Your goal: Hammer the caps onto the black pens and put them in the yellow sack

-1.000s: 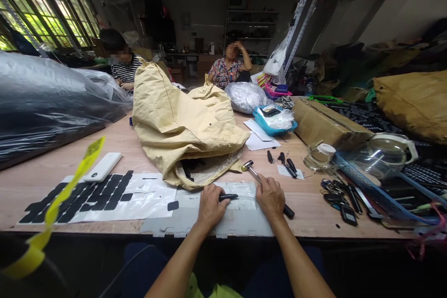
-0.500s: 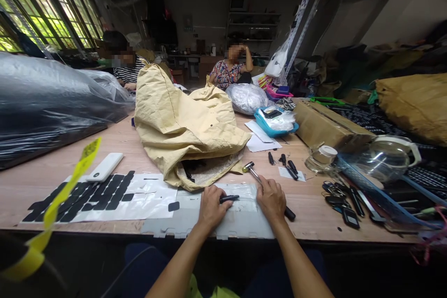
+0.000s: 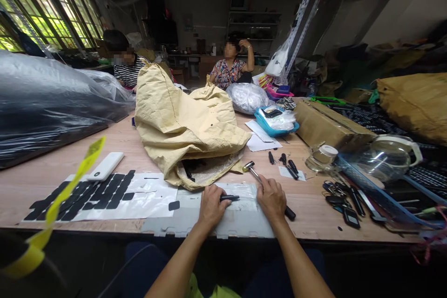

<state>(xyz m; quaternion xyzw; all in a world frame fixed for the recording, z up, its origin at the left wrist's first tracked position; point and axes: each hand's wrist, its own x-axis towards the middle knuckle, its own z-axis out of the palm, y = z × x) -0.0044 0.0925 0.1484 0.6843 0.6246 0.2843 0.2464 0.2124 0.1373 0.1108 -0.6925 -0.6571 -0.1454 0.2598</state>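
Observation:
My left hand [image 3: 212, 204] holds a small black pen-like tool [image 3: 230, 198], which points right, low over a grey mat [image 3: 244, 223] at the table's front edge. My right hand [image 3: 271, 199] is wrapped round a small hammer [image 3: 255, 173]; its metal head is up and to the left, and its black handle end sticks out at the lower right. Just behind my hands lies a large beige sack [image 3: 188, 121], its mouth facing me with dark items inside. Left of the mat, a white sheet [image 3: 150, 195] bears rows of black patches [image 3: 111, 191].
A white power bank [image 3: 106, 166] lies at the left. To the right are black tools [image 3: 292, 167], keys [image 3: 335, 188], a glass jug [image 3: 387, 160], a blue tray [image 3: 370, 200] and a cardboard box [image 3: 324, 125]. Two people sit across the table.
Across the table, the person in the patterned shirt has moved a raised hand away from the head. My hands hold nearly the same place, still gripping both tools.

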